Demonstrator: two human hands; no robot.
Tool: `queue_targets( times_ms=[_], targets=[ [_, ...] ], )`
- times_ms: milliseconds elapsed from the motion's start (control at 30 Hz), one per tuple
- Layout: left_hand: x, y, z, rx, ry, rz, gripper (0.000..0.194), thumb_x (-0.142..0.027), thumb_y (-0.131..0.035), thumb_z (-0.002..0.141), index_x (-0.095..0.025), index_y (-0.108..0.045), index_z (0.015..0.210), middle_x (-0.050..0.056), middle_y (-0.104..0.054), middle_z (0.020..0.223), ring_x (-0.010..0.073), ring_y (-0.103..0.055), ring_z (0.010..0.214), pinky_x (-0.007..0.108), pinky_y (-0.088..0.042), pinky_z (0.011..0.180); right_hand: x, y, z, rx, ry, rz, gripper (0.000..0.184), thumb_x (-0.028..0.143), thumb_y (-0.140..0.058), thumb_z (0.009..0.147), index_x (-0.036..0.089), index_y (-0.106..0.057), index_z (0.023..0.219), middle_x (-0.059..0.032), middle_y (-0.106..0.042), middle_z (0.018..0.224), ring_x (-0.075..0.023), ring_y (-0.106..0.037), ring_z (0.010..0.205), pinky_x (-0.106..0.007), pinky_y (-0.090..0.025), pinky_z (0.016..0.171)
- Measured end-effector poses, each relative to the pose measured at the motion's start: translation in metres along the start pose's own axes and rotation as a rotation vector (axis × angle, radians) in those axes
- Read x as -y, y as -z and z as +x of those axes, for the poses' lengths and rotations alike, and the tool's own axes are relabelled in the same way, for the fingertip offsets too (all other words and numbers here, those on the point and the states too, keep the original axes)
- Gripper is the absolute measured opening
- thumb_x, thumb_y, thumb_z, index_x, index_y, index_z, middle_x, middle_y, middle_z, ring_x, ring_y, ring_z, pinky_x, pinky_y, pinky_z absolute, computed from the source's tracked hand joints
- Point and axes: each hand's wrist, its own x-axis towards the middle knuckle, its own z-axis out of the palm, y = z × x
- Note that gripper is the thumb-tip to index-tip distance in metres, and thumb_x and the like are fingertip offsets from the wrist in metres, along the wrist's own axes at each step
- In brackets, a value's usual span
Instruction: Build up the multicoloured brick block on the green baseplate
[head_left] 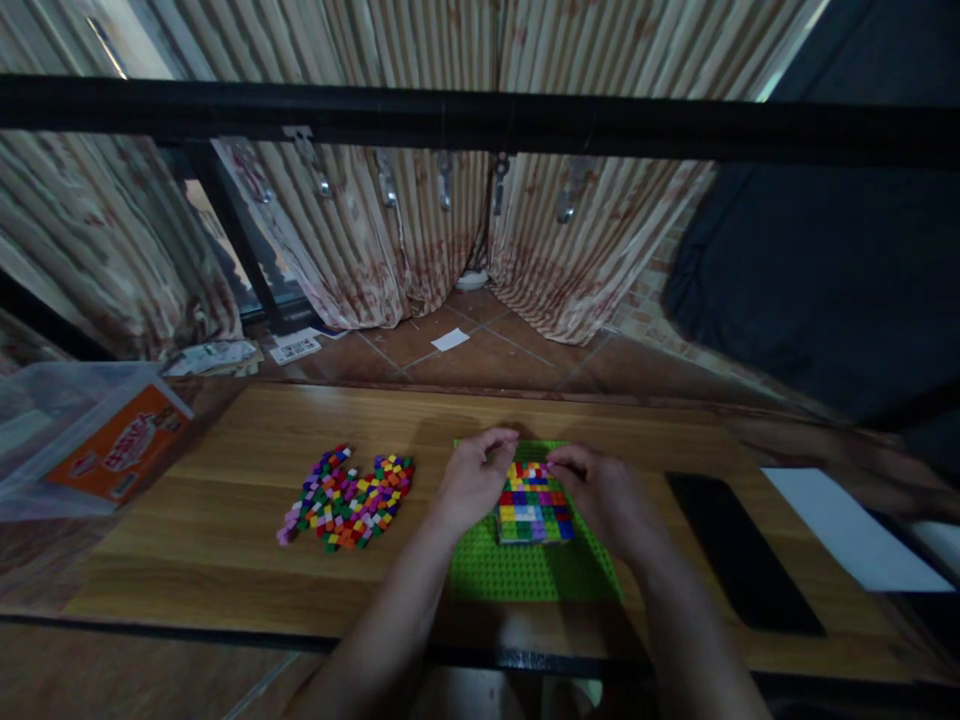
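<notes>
A green studded baseplate (487, 578) lies on the wooden table, with a rectangular build of multicoloured toy bricks (532, 510) on it. My left hand (474, 478) is at the build's far left corner, fingers stretched forward and thumb beside the bricks; it does not appear to grip anything. At the far right corner, my right hand (604, 492) has thumb and forefinger pinched on what looks like a small pink toy brick (552, 466). Its other fingers are curled and partly hidden. Left of the baseplate lies a loose pile of small coloured toy bricks (352, 500).
A black flat slab (742, 550) lies on the table (247, 580) right of my right arm, with a white sheet (855, 525) beyond it. A clear plastic bin (82, 440) with an orange label stands at the left. A dark horizontal bar (450, 122) crosses before striped curtains (420, 230).
</notes>
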Motion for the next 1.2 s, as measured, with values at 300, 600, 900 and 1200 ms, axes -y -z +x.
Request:
queue_targets(
  times_ms=[300,600,900,1200],
  targets=[
    [0.001,-0.022,0.009,0.1,0.011,-0.021,0.024,-0.02,-0.052,0.084,-0.019,-0.07,0.1,0.004,-0.075,0.089,0.0171,-0.068,0.083,0.03,-0.052,0.08,-0.002,0.003,-0.001,0.037,0.03,0.074,0.022,0.023,-0.051,0.085,0.025,-0.073,0.09,-0.0036,-0.072,0.092,-0.0193,-0.066,0.086,-0.031,-0.047,0.079],
    [0.002,-0.026,0.01,0.113,0.007,-0.061,0.025,-0.017,-0.054,0.082,-0.016,-0.069,0.102,0.006,-0.073,0.095,0.0174,-0.067,0.087,0.03,-0.052,0.084,-0.009,-0.001,0.002,-0.001,-0.016,0.23,0.02,0.028,-0.056,0.083,0.025,-0.076,0.085,-0.0028,-0.071,0.087,-0.0186,-0.065,0.082,-0.031,-0.048,0.076],
    [0.002,-0.031,0.011,0.119,0.051,-0.109,0.026,-0.013,-0.06,0.077,-0.015,-0.067,0.102,0.004,-0.073,0.084,0.0148,-0.066,0.075,0.028,-0.051,0.076,-0.02,-0.013,0.005,-0.061,-0.135,0.594,0.018,0.032,-0.071,0.069,0.022,-0.074,0.084,-0.0022,-0.074,0.079,-0.0182,-0.067,0.073,-0.032,-0.052,0.071],
    [-0.01,-0.036,0.011,0.053,0.142,-0.109,0.024,-0.007,-0.061,0.068,-0.013,-0.069,0.09,0.001,-0.069,0.073,0.012,-0.061,0.063,0.024,-0.046,0.064,-0.016,-0.012,0.007,-0.069,-0.169,0.687,0.035,0.032,-0.075,0.064,0.021,-0.071,0.097,0.0003,-0.072,0.071,-0.0157,-0.065,0.064,-0.032,-0.051,0.069]
  ],
)
